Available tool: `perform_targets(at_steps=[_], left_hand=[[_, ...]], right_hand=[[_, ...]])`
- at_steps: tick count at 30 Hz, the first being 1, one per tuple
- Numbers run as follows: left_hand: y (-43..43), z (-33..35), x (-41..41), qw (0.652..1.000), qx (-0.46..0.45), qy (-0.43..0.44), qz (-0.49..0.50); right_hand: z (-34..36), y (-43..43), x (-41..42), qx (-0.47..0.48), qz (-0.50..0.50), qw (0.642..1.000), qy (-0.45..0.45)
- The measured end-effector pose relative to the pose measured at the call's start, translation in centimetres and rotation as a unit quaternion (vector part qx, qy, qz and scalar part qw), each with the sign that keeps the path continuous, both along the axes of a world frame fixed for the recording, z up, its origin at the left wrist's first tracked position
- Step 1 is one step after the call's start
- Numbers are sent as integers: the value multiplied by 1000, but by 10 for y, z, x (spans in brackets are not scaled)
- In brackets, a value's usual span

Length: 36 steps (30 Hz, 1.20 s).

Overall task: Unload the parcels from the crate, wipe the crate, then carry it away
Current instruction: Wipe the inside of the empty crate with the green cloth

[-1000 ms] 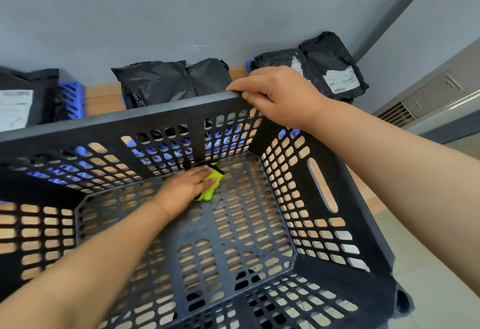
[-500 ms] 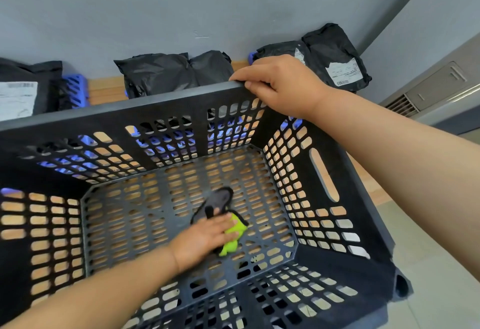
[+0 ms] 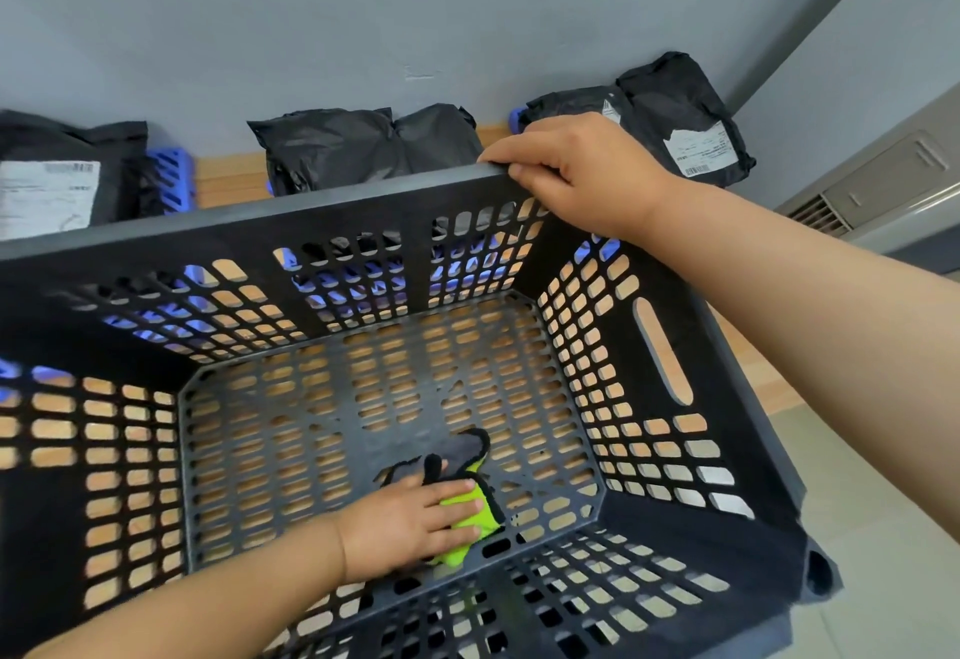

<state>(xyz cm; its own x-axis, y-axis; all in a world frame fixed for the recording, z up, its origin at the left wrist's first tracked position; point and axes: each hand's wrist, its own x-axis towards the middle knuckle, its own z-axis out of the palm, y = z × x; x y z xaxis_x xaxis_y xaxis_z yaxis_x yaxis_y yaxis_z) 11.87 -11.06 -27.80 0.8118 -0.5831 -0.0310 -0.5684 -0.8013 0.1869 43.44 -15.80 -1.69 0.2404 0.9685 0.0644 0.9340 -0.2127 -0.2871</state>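
3 black parcels (image 3: 363, 149) are ranged behind the crate (image 3: 260, 227); its rim is gripped by the right hand (image 3: 582, 175), a cloth (image 3: 467, 518) pressed flat by the left hand (image 3: 400, 528).

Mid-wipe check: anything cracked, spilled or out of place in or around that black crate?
Nothing stands out. The black perforated plastic crate looks intact and holds no parcels; the left hand presses a yellow-green and grey cloth on its floor, the right hand grips the far rim.
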Motion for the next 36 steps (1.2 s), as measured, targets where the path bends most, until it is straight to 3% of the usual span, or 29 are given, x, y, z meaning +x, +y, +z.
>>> perform_targets(at_steps=[4, 9, 12, 13, 18, 24, 31, 36], left_hand=[[15, 17, 16, 998, 53, 17, -8], [84, 35, 49, 975, 74, 25, 207], [109, 38, 55, 959, 134, 88, 235], [109, 42, 54, 952, 131, 124, 247], [88, 29, 45, 951, 63, 52, 298], [50, 21, 15, 968, -1, 38, 246], [3, 14, -41, 994, 0, 65, 90], [23, 36, -29, 996, 37, 66, 56]], right_hand=[[1, 0, -2, 3, 4, 1000, -6], [1, 0, -2, 4, 8, 1000, -10], [0, 0, -1, 5, 12, 1000, -8], [1, 0, -1, 6, 13, 1000, -6], [0, -1, -2, 10, 12, 1000, -3], [5, -1, -4, 7, 10, 1000, -2], [5, -1, -6, 14, 14, 1000, -5], [5, 0, -5, 17, 17, 1000, -6]])
